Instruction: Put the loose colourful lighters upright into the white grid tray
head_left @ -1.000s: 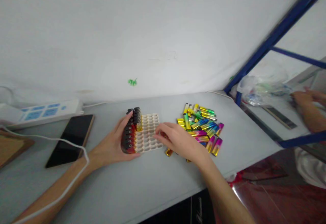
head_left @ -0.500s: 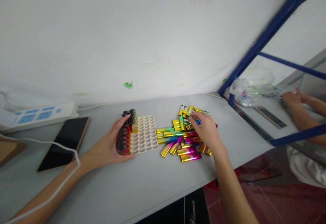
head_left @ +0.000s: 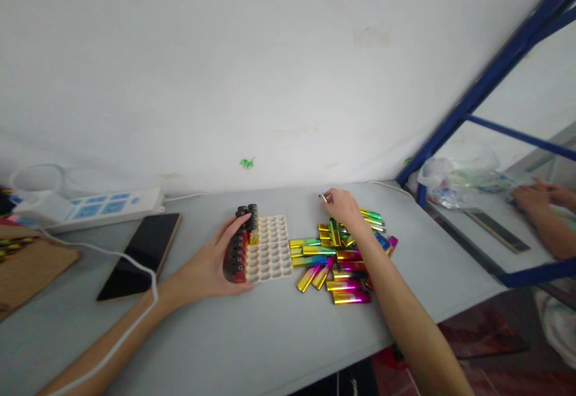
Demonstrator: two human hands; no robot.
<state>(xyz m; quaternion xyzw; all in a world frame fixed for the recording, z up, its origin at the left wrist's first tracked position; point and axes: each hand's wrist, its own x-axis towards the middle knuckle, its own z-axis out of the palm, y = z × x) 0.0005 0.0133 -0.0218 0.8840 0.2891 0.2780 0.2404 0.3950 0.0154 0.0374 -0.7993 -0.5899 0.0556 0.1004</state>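
My left hand (head_left: 209, 264) wraps round the left end of a white tray of small cups (head_left: 270, 252), thumb at the front edge and fingers over the back. Upright black-topped, lighter-like pieces (head_left: 238, 249) fill the tray's left rows; red and yellow bodies show below their tops. My right hand (head_left: 344, 207) is closed in a pinch above the far side of a pile of shiny cases (head_left: 348, 285), coloured gold, green, blue and magenta. From its fingertips sticks out the end of a slim case (head_left: 323, 197); the rest is hidden by the hand.
A phone (head_left: 139, 258) and a white power strip (head_left: 108, 207) lie at the left, beside cardboard (head_left: 36, 270). A white cable (head_left: 155, 291) crosses my left forearm. At the right stand a blue metal frame (head_left: 443, 144), a plastic bag (head_left: 445, 180) and another person's hands (head_left: 537, 198).
My right hand has lifted from the pile and moved up and left, with a slim case in its fingers. My left hand keeps its hold on the tray. The whole view has shifted.
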